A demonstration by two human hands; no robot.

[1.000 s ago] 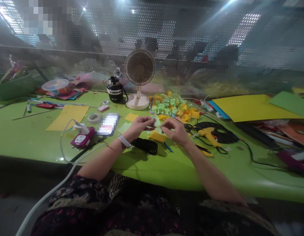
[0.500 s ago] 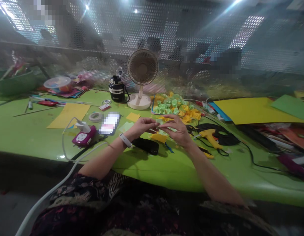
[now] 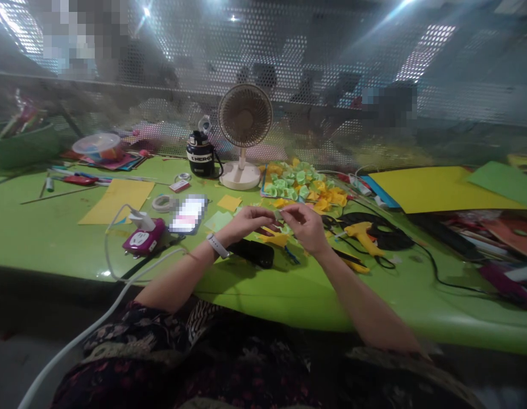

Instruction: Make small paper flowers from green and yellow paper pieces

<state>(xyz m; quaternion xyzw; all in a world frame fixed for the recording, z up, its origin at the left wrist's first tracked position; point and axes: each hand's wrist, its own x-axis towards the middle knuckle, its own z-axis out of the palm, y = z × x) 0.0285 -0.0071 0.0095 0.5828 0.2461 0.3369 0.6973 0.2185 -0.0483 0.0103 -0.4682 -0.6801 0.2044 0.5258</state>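
Close together over the middle of the table, my left hand (image 3: 249, 222) and my right hand (image 3: 306, 228) meet at the fingertips. Both pinch a small pale green paper piece (image 3: 278, 215), mostly hidden by the fingers. Under them lie yellow paper pieces (image 3: 275, 237) and a small blue item (image 3: 292, 255). A black phone-like object (image 3: 255, 253) rests by my left wrist. Just beyond the hands is a heap of crumpled green and yellow paper shapes (image 3: 303, 184). Flat green squares (image 3: 219, 220) and a yellow square (image 3: 229, 203) lie left of my left hand.
A fan (image 3: 245, 122) and black bottle (image 3: 200, 156) stand at the back. To the right are a yellow glue gun (image 3: 364, 236), a cutter (image 3: 352, 261) and large yellow sheets (image 3: 438, 187). Leftward lie a lit phone (image 3: 188, 214), a tape roll (image 3: 164, 203) and a purple power adapter (image 3: 144, 237).
The fingers have drawn together around the green paper, which showed larger between them a second ago. My right-hand fingers spread out, then curled back into a pinch.
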